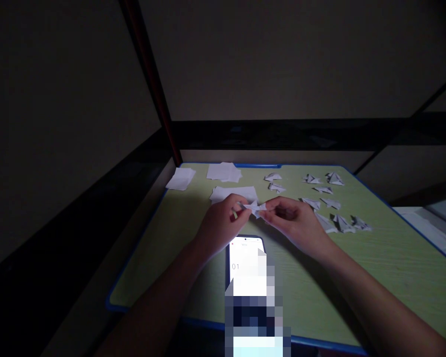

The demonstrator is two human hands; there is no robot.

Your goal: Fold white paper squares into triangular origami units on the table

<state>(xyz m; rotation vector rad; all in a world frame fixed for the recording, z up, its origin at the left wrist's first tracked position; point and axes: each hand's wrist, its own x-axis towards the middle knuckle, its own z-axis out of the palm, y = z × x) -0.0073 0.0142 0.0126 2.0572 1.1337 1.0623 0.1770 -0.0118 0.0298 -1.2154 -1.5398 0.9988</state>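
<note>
A small folded white paper piece (255, 208) is held above the table between my two hands. My left hand (223, 220) pinches its left side between thumb and fingers. On its right side, the fingertips of my right hand (295, 220) are closed in a pinch. Just behind my hands lies a stack of white paper sheets (234, 193), partly hidden by my left hand. Below them a phone (245, 263) with a lit screen rests on the table, its lower part blurred out by blocks.
Several folded paper pieces (323, 190) are spread over the right side of the green table (386, 277), which has a blue edge. Two more paper stacks, one at the far left (181, 178) and one at the back (223, 172), lie near the wall (282, 59).
</note>
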